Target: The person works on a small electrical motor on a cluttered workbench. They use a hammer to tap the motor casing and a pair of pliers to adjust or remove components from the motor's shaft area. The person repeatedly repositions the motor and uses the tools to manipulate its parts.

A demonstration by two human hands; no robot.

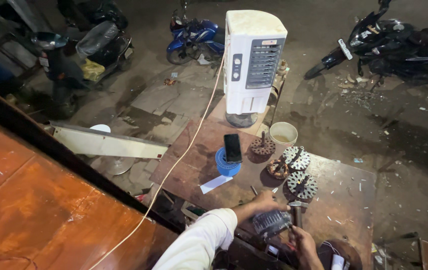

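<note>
Gripping a ribbed grey motor stator (pixel 272 223), left hand (pixel 263 202) – round, slotted

Dim night scene, wide-angle edge distortion

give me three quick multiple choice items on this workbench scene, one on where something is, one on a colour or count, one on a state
1. Where does the phone lie?
A. on the blue tape roll
B. in the white bucket
C. on the ground

2. What colour is the air cooler behind the table?
A. red
B. white
C. green

3. What is the left hand doing?
A. hanging free
B. resting on the phone
C. gripping the ribbed metal motor part

Answers:
1 A, the dark phone rests across the top of the blue roll.
2 B, its body is white with a grey grille.
3 C, the fingers close over the part's top, while the right hand holds a hammer beside it.
</note>
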